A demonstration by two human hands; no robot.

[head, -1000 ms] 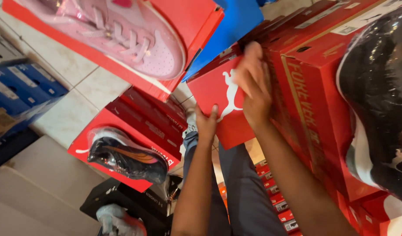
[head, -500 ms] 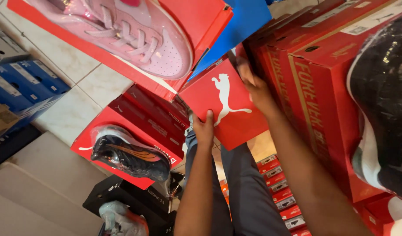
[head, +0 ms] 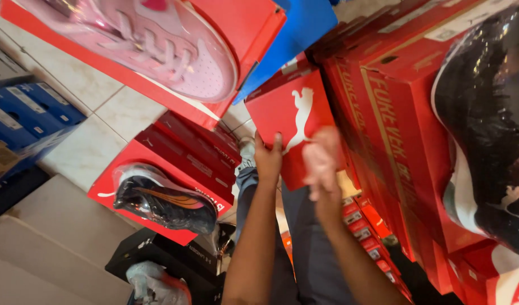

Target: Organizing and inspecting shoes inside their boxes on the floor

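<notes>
stack of red shoe boxes [head: 395, 141] fills the right side, a wrapped black shoe [head: 485, 124] on it; a pink shoe [head: 174, 51] lies on a red box upper left. the red box with white logo [head: 290, 121] sits against the stack, centre. left hand [head: 269, 161] grips its lower edge; right hand [head: 321, 164], blurred, rests on its face, grip unclear.

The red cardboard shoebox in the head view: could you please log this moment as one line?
left hand: grips red cardboard shoebox lower edge | right hand: open, blurred, on its front | right: red box stack
</notes>
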